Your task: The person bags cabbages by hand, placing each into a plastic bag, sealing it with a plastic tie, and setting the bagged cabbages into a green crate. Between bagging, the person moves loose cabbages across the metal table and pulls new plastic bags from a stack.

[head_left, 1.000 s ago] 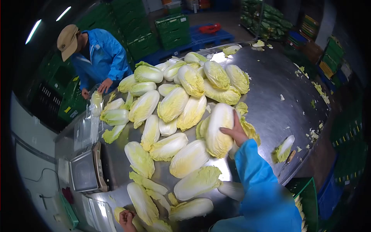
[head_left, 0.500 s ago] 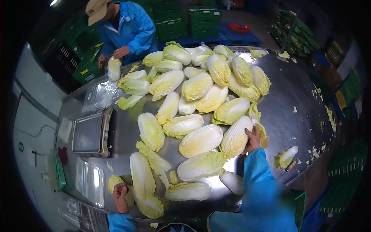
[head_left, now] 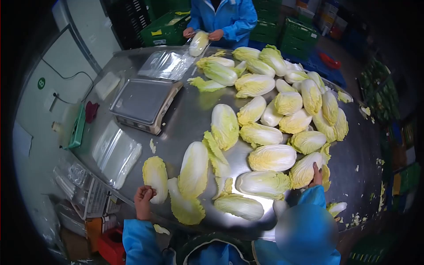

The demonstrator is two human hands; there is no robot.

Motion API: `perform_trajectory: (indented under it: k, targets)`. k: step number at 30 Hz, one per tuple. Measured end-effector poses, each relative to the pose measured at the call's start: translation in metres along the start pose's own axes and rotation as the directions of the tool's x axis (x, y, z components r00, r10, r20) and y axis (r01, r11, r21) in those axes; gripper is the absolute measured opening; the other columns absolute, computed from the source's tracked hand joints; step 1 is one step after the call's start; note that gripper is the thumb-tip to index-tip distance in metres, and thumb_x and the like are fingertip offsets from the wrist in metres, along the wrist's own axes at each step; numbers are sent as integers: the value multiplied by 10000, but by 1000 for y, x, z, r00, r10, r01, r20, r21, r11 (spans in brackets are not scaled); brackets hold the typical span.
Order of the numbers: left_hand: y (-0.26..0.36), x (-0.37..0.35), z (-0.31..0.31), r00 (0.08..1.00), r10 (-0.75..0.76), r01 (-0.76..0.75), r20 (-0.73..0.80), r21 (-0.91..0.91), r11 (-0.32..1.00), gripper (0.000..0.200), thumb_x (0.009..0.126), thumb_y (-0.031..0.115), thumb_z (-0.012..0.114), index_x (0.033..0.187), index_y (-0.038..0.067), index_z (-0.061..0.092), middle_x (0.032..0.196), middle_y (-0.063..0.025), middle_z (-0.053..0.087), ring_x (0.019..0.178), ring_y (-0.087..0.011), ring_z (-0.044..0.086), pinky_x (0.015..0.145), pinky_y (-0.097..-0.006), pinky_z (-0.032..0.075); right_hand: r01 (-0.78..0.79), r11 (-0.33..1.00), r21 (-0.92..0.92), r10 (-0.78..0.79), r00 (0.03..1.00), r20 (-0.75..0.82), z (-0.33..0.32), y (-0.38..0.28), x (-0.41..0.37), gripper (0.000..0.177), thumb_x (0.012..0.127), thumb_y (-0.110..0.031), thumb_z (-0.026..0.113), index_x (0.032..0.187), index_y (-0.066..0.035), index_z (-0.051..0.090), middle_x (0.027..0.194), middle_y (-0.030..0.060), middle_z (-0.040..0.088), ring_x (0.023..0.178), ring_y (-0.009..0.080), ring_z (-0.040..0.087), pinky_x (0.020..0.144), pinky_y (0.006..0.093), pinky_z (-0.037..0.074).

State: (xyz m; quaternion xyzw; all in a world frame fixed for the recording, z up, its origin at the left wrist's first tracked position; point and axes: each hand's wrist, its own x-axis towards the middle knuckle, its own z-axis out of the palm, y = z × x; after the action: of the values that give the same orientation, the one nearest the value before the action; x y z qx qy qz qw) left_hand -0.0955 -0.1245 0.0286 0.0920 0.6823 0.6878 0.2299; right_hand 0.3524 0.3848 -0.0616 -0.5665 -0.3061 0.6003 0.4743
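Note:
My left hand (head_left: 145,201) is closed, fingertips curled together, at the lower edge of a yellow-green Chinese cabbage (head_left: 155,179); anything between the fingers is too small to name. At the right, my right hand (head_left: 317,176) grips the side of a pale cabbage (head_left: 305,170), with its thumb hidden. A long cabbage (head_left: 194,168) and a loose leaf (head_left: 216,154) lie between my hands. Beyond them spreads a pile of several cabbages (head_left: 289,103) on the metal table (head_left: 185,119).
A scale (head_left: 143,100) stands at the left, with plastic bags (head_left: 117,154) nearer and more bags (head_left: 165,64) behind. Across the table, a co-worker (head_left: 225,20) in blue holds a bagged cabbage (head_left: 199,43). Green crates (head_left: 165,28) stand behind. Scraps lie at the right edge.
The view has turned left, shifting the table's contents rightward. The cabbage beside my left hand shows more fully. My right hand remains at its cabbage. The co-worker's hands are now both at the bag.

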Motion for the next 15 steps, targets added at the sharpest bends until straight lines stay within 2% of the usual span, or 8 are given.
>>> perform_trajectory:
  k: [2, 6, 9, 10, 11, 13, 14, 15]
  targets:
    - [2, 7, -19, 993, -17, 10, -118, -52, 999, 93, 874, 104, 576, 942, 40, 581, 821, -46, 616, 748, -124, 590, 714, -251, 482, -40, 990, 132, 28, 995, 95, 3, 3, -11, 882, 749, -180, 736, 1404, -2, 173, 1298, 180, 444, 1124, 318, 509, 905, 458, 461]
    - [9, 35, -46, 992, -4, -1, -128, -38, 999, 105, 876, 120, 576, 943, 39, 580, 821, -36, 605, 761, -121, 587, 714, -255, 486, -40, 975, 219, 23, 996, 81, 5, 3, -28, 797, 752, -186, 729, 1368, 12, 264, 1271, 176, 470, 1112, 317, 515, 897, 447, 464]
    - [27, 63, -45, 997, 58, -56, -59, 24, 998, 107, 878, 112, 568, 947, 31, 573, 818, -36, 603, 779, -122, 585, 729, -258, 484, 7, 1000, -27, -4, 990, 140, -4, -8, -11, 739, 759, -226, 721, 1337, 25, 335, 1268, 192, 471, 1097, 323, 519, 923, 430, 437]
    - [31, 73, -45, 998, 62, -61, -25, 47, 997, 103, 879, 101, 559, 948, 24, 568, 831, -42, 603, 792, -122, 582, 742, -261, 481, 304, 778, -549, -324, 944, 64, -4, -3, 14, 732, 760, -254, 720, 1326, 30, 354, 1267, 203, 472, 1100, 327, 513, 941, 423, 417]
    - [32, 83, -42, 998, 61, -61, -8, 44, 997, 103, 879, 101, 559, 948, 24, 568, 831, -42, 603, 792, -122, 582, 742, -261, 481, 368, 243, -897, -589, 791, 165, 1, -6, 32, 726, 761, -282, 719, 1315, 35, 372, 1265, 215, 472, 1104, 331, 506, 959, 415, 397]
    - [33, 100, -36, 998, 51, -52, 37, 33, 998, 101, 875, 92, 558, 949, 25, 568, 840, -52, 606, 789, -125, 583, 746, -266, 483, 585, 429, -688, -645, 732, 219, 109, -27, -6, 783, 753, -350, 727, 1330, 27, 354, 1315, 229, 419, 1153, 338, 468, 976, 412, 374]
    - [31, 106, -31, 997, 49, -51, 52, 34, 998, 101, 875, 92, 558, 949, 25, 568, 840, -52, 606, 789, -125, 583, 746, -266, 483, 438, 700, -563, -393, 896, 208, 178, -40, -43, 783, 758, -353, 726, 1352, -16, 345, 1341, 221, 390, 1162, 323, 466, 979, 405, 373]
    - [26, 111, -21, 995, 41, -42, 86, 14, 999, 106, 871, 90, 562, 951, 20, 567, 840, -57, 608, 791, -129, 583, 749, -265, 478, 401, 821, -407, -304, 909, 284, 233, -31, -58, 812, 755, -443, 700, 1366, -48, 340, 1326, 216, 415, 1153, 319, 480, 976, 401, 375]
